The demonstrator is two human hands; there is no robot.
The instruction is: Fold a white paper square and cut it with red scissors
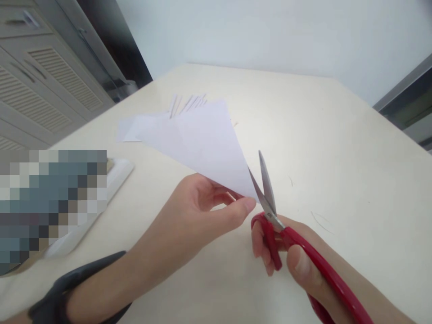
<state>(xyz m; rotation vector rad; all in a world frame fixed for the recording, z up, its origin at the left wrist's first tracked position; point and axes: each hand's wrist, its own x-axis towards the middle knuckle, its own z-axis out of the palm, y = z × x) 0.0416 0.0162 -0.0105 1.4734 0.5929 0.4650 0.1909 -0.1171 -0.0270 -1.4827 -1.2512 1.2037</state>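
Left hand (pixel 209 211) is pinching a white, pointed paper sheet (pixel 205 139), long axis running forward-left. Right hand (pixel 300 256) is gripping red-handled steel scissors (pixel 270 215), blades parted at the sheet's right edge.

On the cream table (pixel 354 139), thin white strips (pixel 193 103) lie toward the far left corner, pale paper (pixel 130 130) by the left edge, a flat white object (pixel 118 173), partly pixelated, nearer along that edge, and fine slivers (pixel 291 182) toward the right edge.
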